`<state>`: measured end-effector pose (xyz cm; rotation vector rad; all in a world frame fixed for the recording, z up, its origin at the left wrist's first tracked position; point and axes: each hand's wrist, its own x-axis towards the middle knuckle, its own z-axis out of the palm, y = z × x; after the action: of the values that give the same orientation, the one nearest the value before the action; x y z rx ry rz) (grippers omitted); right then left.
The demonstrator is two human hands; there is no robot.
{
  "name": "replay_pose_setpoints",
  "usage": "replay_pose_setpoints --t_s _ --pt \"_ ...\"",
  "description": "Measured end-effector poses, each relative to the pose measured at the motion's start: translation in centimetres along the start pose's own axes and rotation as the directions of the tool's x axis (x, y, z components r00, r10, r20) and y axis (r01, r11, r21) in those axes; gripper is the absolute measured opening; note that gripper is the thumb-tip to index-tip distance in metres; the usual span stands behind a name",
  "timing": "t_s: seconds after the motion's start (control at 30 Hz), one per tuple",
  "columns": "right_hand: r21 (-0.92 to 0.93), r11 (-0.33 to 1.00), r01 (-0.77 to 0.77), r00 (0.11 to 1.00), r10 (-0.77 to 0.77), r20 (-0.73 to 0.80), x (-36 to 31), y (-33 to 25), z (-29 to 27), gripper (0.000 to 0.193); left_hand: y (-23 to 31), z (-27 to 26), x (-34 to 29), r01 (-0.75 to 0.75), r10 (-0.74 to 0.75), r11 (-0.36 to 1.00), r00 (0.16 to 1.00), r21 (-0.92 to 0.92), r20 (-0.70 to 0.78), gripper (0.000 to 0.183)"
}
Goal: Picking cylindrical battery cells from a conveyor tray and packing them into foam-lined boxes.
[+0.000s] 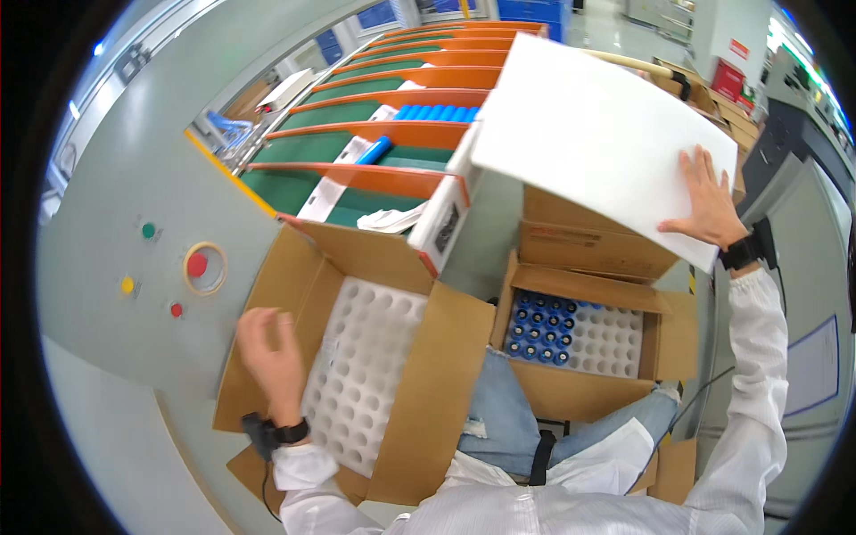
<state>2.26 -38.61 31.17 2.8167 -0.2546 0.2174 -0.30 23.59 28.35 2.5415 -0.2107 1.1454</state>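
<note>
In the upper right of the frame we see a large white board [606, 134], tilted, its lower edge in front of a raised flap of the right carton [571, 392]. Our right hand [702, 201] lies on the face of the board near its lower right corner, with the fingers spread and the palm against it rather than clenched. Our left hand [267, 357] is at the lower left, over the left side of the left carton [432, 383]; its fingers look loosely bent, but it is blurred and we cannot tell whether they are closed. Inside that carton, left of the frame's centre, we see a white foam tray [412, 308] with rows of round holes. Right of centre and below the board, the right carton holds a second foam tray [613, 343], its left part filled with blue cylinders [539, 330]. Across the top of the frame we see green lanes [276, 187] between orange dividers [419, 183], with a row of blue cylinders, a single blue cylinder [374, 150] and a crumpled white cloth [392, 218] in them. At the left, a grey panel [116, 196] bears coloured buttons
</note>
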Motion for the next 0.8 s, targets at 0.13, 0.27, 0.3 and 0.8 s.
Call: replay_pose_setpoints --t_s 0.13,0.27,0.3,0.8 --pt "0.119 0.989 -0.085 0.989 0.070 0.128 3.3 -0.5 -0.1 0.114 1.6 3.4 -0.7 0.109 -0.090 0.959 0.992 -0.263 0.085 0.023" --pt "0.016 0.983 -0.184 0.969 0.179 0.169 6.6 1.7 -1.9 0.099 4.0 6.1 -1.3 0.054 0.021 0.937 0.977 -0.345 0.211 0.024" --pt "-0.044 0.992 -0.117 0.991 0.119 0.056 7.0 1.6 -2.2 0.094 3.9 6.6 -1.7 0.027 0.061 0.936 0.970 -0.352 0.236 0.023" --pt "0.159 0.922 0.353 0.864 -0.256 -0.434 7.5 -1.1 -2.4 0.072 4.8 6.6 -8.6 0.208 -0.057 0.910 0.919 -0.358 0.390 0.027"
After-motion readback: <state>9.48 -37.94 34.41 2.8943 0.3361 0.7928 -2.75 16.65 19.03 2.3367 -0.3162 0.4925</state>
